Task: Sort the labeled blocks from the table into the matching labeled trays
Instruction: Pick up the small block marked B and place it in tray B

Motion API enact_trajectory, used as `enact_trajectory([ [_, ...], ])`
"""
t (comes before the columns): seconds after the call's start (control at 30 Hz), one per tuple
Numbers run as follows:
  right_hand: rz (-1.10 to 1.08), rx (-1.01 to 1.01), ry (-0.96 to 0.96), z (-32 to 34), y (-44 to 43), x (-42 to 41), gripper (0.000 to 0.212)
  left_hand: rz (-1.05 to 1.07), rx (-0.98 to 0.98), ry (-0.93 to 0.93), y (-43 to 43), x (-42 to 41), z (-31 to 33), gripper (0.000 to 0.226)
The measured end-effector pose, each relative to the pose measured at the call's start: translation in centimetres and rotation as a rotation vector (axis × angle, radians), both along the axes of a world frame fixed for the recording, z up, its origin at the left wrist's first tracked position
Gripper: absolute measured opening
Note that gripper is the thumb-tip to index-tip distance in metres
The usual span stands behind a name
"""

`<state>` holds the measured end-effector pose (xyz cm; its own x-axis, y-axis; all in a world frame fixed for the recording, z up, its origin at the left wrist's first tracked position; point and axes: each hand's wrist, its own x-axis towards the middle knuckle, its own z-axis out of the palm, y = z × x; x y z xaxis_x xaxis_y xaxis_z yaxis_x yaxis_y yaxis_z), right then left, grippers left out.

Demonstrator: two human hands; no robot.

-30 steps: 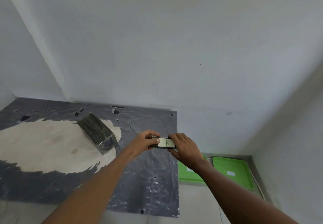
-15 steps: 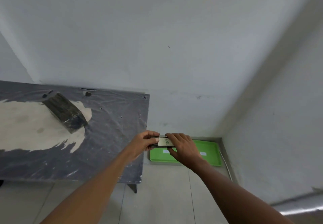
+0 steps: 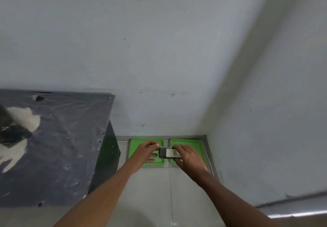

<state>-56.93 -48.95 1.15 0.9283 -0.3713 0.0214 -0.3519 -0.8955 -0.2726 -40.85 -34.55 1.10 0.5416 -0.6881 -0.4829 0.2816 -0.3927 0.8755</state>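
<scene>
I hold a dark block with a white label marked B [image 3: 168, 153] between both hands, in the air above the floor. My left hand [image 3: 146, 153] grips its left end and my right hand [image 3: 188, 157] its right end. Below them two green trays lie side by side on the floor by the wall: the left tray [image 3: 136, 144] and the right tray [image 3: 196, 142]. My hands hide the trays' labels. Another dark block [image 3: 10, 131] lies on the table at the far left edge of the view.
The table [image 3: 58, 147], covered in dark plastic with a pale worn patch, stands left of the trays. A white wall runs behind, and a second wall meets it in a corner at the right. Grey floor tiles [image 3: 155, 191] lie under my arms.
The view has swung right and down, away from the table. Both hands carried the B block off the table edge to a spot over the gap between the two trays.
</scene>
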Motion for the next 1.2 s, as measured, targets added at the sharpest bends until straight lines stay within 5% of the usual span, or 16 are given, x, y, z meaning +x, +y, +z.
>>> enact_trajectory([
  [0.2, 0.005, -0.031, 0.064, -3.4, -10.6, -1.7, 0.041, -0.051, 0.071, -0.085, -9.3, -2.6, -4.1, 0.015],
  [0.4, 0.003, -0.031, 0.103, -11.1, -16.1, -1.1, 0.041, -0.190, 0.214, -0.380, -14.3, -1.9, -11.1, 0.023],
  [0.7, -0.033, -0.042, 0.114, -31.9, -21.7, 3.0, 0.042, -0.547, 0.439, -0.949, -20.0, 3.4, -31.0, 0.042],
  [0.97, -0.092, -0.085, 0.082, -53.1, -25.8, 5.8, 0.040, -0.604, 0.478, -1.056, -23.9, 5.9, -51.4, 0.043],
  [1.2, -0.119, -0.050, 0.066, -62.6, -28.0, 7.1, 0.036, -0.602, 0.479, -1.048, -25.7, 6.8, -60.3, 0.044],
])
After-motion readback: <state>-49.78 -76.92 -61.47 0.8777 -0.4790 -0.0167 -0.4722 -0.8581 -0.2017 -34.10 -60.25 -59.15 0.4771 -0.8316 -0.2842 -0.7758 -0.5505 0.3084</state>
